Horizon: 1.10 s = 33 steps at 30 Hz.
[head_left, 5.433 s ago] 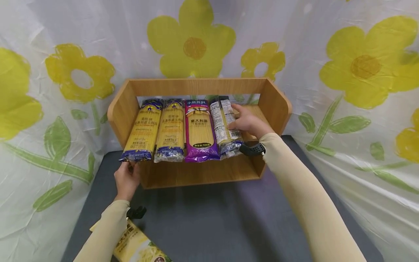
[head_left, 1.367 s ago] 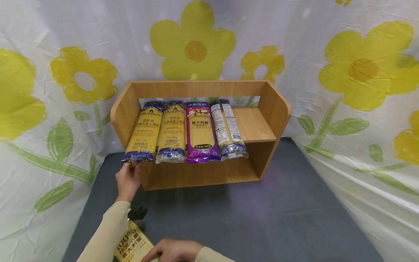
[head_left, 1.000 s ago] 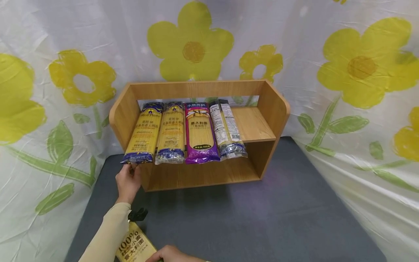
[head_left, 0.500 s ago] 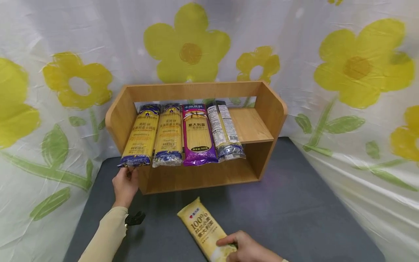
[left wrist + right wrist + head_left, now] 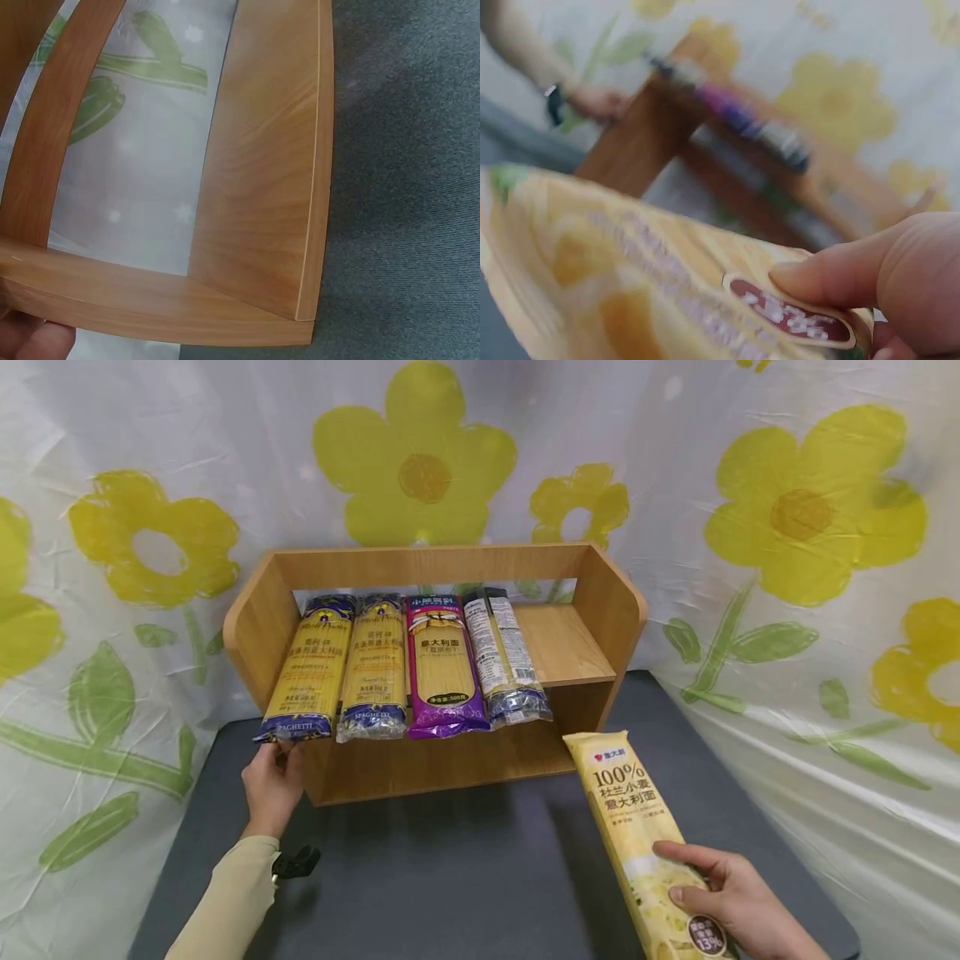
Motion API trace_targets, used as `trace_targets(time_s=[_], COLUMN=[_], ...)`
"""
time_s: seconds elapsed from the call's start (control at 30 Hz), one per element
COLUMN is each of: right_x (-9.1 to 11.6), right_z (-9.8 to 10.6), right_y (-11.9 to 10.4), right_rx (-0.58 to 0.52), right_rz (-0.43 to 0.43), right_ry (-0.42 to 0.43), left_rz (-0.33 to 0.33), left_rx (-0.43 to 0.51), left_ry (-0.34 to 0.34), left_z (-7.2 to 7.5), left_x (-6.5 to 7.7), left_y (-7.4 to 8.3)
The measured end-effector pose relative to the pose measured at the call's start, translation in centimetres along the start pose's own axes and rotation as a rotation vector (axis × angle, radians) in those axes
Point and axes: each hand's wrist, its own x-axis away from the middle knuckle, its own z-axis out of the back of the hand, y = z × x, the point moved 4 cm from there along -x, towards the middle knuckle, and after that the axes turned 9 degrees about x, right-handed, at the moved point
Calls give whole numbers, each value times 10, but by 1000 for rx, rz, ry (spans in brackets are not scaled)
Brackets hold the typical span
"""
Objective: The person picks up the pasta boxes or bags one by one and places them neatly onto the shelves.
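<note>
In the head view my right hand holds a pale yellow pasta packet, tilted, to the right in front of the wooden shelf. Thumb and fingers grip its right edge near the lower end; the right wrist view shows the thumb pressed on its printed face. My left hand grips the shelf's left side panel, just below a spaghetti packet. Its fingers curl at the wood's edge in the left wrist view. Beside that packet lie another spaghetti packet, a purple-edged pasta packet and a white-labelled pasta packet.
On the shelf's upper board, bare wood shows right of the packets, up to the right side panel. The lower compartment opens beneath. A dark grey table carries the shelf, with a flowered curtain behind.
Earlier my right hand left the white-labelled packet and reached down to the yellow packet at lower left. It has since lifted that packet and carried it right. My left hand stays at the shelf.
</note>
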Motion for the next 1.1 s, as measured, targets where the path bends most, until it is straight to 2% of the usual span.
trace_targets(time_s=[0.13,0.2,0.27,0.3,0.37,0.53,0.63,0.73,0.87,1.0,1.1], right_x=[6,2,-6,-11,-25,-75,-111,-143,-176,-201,-213], right_z=[9,10,11,11,12,18,20,21,23,27,31], right_y=[-43,-65,-85,-95,-113,-149,-160,-168,-184,-199,-204], right_rx=[-46,-99,-100,-97,-35,223,344,432,560,669,691], right_rz=[145,185,205,191,170,44,-20,-57,-86,-125,-158], right_ry=[-62,-116,-137,-139,-89,169,264,315,358,359,359], left_rz=[-10,-8,-1,2,10,1,-10,-9,-12,-27,-35], left_rx=[11,10,4,2,-4,-22,-33,-29,-19,-29,-20], left_ry=[-6,-2,1,1,0,3,19,23,13,28,30], left_z=[1,2,2,2,2,0,0,2,2,2,0], left_x=[0,0,0,1,1,1,1,2,1,1,1], left_y=[2,3,3,2,2,2,2,0,0,0,2])
